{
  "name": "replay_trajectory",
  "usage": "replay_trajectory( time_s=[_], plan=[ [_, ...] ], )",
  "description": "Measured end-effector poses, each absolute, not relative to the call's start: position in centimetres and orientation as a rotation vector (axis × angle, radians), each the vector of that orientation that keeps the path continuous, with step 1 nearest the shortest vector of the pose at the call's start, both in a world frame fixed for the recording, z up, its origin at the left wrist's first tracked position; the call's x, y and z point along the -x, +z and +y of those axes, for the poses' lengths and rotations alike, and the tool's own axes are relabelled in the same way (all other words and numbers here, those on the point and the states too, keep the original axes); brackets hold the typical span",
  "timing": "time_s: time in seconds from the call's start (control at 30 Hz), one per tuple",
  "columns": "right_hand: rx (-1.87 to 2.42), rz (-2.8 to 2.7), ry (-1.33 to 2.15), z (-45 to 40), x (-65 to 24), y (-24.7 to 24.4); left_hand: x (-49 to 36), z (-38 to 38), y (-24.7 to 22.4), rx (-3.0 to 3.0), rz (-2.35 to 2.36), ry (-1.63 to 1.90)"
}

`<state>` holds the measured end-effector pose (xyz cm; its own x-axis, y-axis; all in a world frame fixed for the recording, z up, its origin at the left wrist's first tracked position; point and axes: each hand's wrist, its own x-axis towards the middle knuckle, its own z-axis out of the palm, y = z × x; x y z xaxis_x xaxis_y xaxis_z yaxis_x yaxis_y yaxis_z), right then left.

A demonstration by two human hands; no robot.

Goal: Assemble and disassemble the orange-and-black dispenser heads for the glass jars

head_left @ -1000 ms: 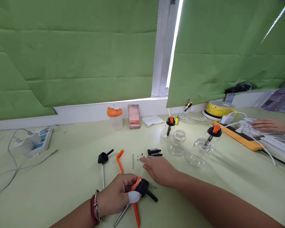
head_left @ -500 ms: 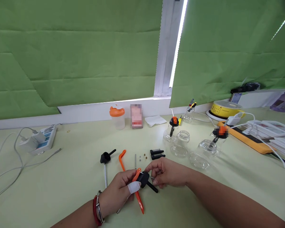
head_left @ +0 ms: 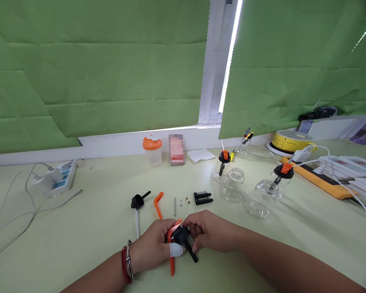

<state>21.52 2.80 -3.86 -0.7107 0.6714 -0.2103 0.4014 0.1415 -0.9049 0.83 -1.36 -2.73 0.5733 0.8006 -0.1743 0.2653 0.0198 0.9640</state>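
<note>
My left hand point(head_left: 155, 246), with white tape round its thumb, is closed on a black plastic spouted part point(head_left: 180, 235) and an orange lever point(head_left: 171, 266) lying against it. The fingers of my right hand point(head_left: 209, 232) are pinched at the black part's right side, on what looks like a thin metal pin point(head_left: 191, 238), mostly hidden. Just beyond my hands lie a second orange lever point(head_left: 158, 205), a loose metal pin point(head_left: 175, 206), several tiny nuts and brass bits point(head_left: 187, 199), and two black pieces with springs point(head_left: 203, 198). A similar black part with a metal tube point(head_left: 137, 201) rests to the left.
Glass jars point(head_left: 232, 185) stand at the right, some with black-and-orange tops. An orange-lidded cup point(head_left: 152, 151), a pink box point(head_left: 176, 149) and a paper sheet point(head_left: 200, 155) are along the wall. A power strip point(head_left: 64, 179) with cables sits left, an orange strip point(head_left: 317, 181) right.
The black part and the orange lever have turned in my hands, the spout now pointing more downward. Both hands have shifted slightly lower in view. The loose pieces stay where they were.
</note>
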Motion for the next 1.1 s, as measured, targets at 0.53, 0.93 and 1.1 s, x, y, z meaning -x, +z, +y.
replay_trajectory(
  time_s=[0.53, 0.93, 1.1],
  plan=[
    [1.050, -1.988, 2.048, 2.1, -20.6, -3.6, -2.5, -3.6, -2.3, -2.194, 0.706, 0.306],
    [0.786, -2.340, 0.556, 4.1, -18.2, -5.6, -2.4, -3.6, -2.2, -2.188, 0.610, 0.286],
    [0.846, -2.556, 0.368, 4.5, -16.9, -6.3, -2.1, -3.5, -1.6, -2.044, 0.658, 0.290]
  ],
)
